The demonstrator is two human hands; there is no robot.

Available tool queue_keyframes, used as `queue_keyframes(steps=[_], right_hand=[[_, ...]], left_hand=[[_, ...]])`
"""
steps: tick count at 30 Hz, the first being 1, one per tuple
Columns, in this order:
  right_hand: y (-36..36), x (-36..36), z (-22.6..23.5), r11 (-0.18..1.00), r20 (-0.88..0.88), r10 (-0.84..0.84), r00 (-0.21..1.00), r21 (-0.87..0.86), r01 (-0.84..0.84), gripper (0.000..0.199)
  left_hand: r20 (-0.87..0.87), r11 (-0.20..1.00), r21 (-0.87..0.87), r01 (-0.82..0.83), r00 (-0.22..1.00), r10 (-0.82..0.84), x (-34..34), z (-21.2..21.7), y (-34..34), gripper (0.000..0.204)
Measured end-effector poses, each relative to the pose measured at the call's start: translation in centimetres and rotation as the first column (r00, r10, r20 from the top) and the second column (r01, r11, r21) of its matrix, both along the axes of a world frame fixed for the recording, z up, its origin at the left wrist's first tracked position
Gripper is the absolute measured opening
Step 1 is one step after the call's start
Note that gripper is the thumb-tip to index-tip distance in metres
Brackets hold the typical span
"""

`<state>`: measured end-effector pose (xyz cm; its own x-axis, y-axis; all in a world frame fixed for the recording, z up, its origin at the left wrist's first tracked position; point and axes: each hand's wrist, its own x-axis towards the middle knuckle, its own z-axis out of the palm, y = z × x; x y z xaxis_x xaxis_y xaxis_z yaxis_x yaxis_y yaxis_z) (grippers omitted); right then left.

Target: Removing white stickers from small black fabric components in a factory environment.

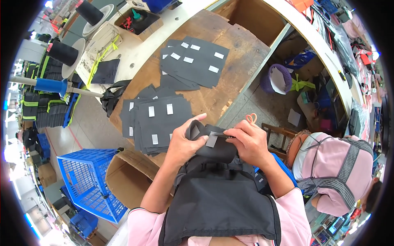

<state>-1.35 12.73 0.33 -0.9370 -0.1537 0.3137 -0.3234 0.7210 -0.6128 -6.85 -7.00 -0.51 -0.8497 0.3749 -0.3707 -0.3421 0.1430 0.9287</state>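
We have both hands, left hand and right hand, fingers pinching one dark fabric piece mid-frame; two labelled stacks wait on the bench above

Black fabric piece partly hidden, perhaps folded
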Motion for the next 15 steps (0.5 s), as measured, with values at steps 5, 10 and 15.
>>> queue_keyframes(steps=[5, 10, 15], right_hand=[[0.5, 2.0, 0.3, 0.908, 0.259, -0.011, 0.966, -0.402, 0.118, 0.032], [-2.1, 2.7, -4.4, 0.169, 0.676, 0.198, 0.709, -0.736, 0.655, 0.059], [-3.0, -0.6, -5.3, -0.139, 0.535, 0.384, 0.752, -0.772, 0.62, 0.033]], left_hand=[[0.101, 0.98, 0.057, -0.191, 0.978, 0.184, -0.8, 0.2, -0.3, 0.043], [0.397, 0.678, 0.387, -0.625, 0.777, 0.489, -1.5, -1.0, 1.3, 0.032], [0.734, 0.405, 0.517, -0.754, 0.634, 0.245, 0.5, -4.1, 1.2, 0.034]])
